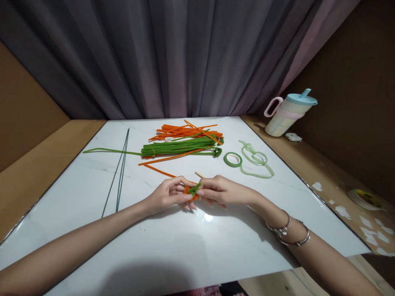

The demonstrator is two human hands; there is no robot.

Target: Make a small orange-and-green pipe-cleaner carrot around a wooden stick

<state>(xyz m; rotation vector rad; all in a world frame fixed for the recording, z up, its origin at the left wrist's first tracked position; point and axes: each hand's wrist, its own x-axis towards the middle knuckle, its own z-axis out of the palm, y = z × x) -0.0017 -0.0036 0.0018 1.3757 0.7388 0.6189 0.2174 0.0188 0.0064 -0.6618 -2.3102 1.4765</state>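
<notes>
Fingers (185, 198): curled nearly closed, fuzzy orange-and-green piece (194, 190) is pinched between bare left hand (166, 195) and bare right hand (220, 190)
Piece: held over the middle of the glossy white marbled tabletop (74, 193)
Far edge: fuzzy green stems (180, 146) kinda bundled, fuzzy orange stems (173, 132) piled behind

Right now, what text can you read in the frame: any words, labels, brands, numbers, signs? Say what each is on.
None readable.
Drinking cup: no lettering I can make out.
Green tape roll: none legible on the side that shows.
Yellow-and-white roll at far right: too blurred to tell.
Orange-and-green piece in the hands: no text visible, partly covered by fingers.
</notes>
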